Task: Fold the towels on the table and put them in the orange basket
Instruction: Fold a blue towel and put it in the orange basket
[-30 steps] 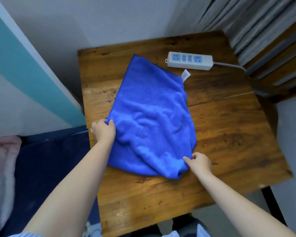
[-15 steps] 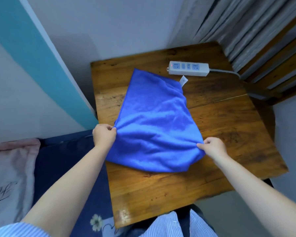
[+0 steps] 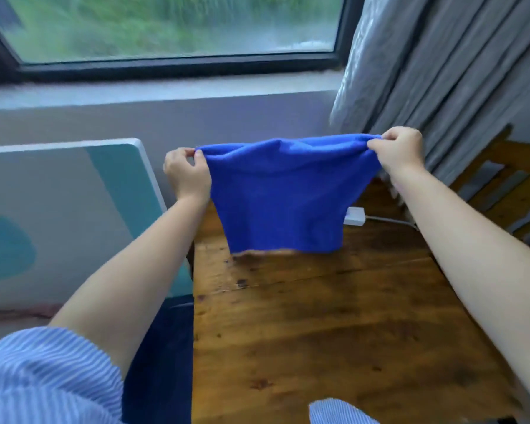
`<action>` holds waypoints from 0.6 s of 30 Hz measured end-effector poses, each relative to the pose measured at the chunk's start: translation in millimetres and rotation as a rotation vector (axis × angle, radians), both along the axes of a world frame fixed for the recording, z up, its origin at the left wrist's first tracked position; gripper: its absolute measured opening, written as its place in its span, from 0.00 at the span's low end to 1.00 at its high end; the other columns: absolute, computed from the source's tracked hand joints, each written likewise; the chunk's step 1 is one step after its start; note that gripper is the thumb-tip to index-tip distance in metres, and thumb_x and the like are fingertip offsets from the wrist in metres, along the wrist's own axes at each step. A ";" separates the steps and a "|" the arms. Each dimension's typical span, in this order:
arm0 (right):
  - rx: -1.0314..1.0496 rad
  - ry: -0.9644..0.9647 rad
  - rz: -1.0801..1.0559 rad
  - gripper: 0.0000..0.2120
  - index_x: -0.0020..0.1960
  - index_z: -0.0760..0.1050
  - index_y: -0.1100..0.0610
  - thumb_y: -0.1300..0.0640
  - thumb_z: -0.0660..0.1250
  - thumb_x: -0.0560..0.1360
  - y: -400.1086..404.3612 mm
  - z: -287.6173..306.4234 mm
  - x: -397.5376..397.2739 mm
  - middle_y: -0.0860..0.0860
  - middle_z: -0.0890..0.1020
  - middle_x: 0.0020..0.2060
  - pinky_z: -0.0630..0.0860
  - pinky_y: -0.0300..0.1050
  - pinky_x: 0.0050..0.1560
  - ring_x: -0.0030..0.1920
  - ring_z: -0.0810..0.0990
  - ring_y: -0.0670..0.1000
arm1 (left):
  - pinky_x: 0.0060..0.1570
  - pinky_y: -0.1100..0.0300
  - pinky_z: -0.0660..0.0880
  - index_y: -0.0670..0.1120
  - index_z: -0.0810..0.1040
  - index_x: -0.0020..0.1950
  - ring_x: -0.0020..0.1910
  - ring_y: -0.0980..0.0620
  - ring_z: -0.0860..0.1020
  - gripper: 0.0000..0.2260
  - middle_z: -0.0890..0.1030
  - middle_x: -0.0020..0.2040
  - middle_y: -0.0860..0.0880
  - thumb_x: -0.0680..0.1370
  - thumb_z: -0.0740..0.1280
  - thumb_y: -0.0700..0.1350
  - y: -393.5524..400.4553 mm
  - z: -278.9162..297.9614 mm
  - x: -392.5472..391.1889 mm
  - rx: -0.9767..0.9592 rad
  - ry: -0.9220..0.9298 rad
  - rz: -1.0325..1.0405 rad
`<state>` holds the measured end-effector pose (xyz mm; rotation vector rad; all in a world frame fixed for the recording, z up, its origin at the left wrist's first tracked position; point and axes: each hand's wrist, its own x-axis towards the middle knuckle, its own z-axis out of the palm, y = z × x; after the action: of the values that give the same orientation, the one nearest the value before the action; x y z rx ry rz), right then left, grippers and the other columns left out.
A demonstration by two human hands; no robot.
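A blue towel hangs in the air above the far part of the wooden table. My left hand pinches its upper left corner. My right hand pinches its upper right corner. The top edge is stretched between them and sags slightly. The towel's bottom edge hangs just over the tabletop. The orange basket is not in view.
A white power strip with a grey cable lies on the table behind the towel. A grey curtain hangs at the right, with a wooden chair beside it. A teal and white panel stands left. A window is ahead.
Both hands have lifted the towel off the table, gripping two corners and raising them up and forward. The view has tilted up to show the window.
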<state>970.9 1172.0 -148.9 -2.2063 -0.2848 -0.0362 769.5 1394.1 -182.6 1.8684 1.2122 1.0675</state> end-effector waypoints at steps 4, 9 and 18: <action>-0.109 -0.007 0.018 0.14 0.26 0.64 0.57 0.60 0.64 0.68 -21.4 -17.0 -8.1 0.52 0.68 0.24 0.63 0.45 0.43 0.39 0.69 0.55 | 0.54 0.54 0.61 0.27 0.76 0.47 0.56 0.38 0.72 0.15 0.75 0.54 0.30 0.78 0.56 0.39 -17.8 -15.9 -24.2 -0.048 0.109 0.048; -0.681 0.132 0.166 0.08 0.45 0.77 0.59 0.58 0.63 0.69 -54.6 -79.6 -42.5 0.58 0.79 0.50 0.66 0.51 0.59 0.57 0.75 0.59 | 0.55 0.53 0.70 0.32 0.76 0.54 0.58 0.35 0.73 0.17 0.76 0.57 0.31 0.76 0.56 0.43 -51.3 -73.9 -50.9 -0.361 0.624 -0.094; -1.297 0.641 0.410 0.20 0.62 0.70 0.57 0.54 0.61 0.71 -137.0 -200.0 -134.7 0.53 0.73 0.64 0.63 0.52 0.64 0.65 0.71 0.56 | 0.56 0.57 0.71 0.44 0.72 0.60 0.55 0.43 0.73 0.13 0.74 0.56 0.44 0.78 0.56 0.45 -137.9 -171.7 -109.5 -0.649 1.560 -0.676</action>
<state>836.3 1035.0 -348.9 -3.1444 -0.4551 1.4016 660.0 1256.2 -354.3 2.1069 1.1487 -1.2796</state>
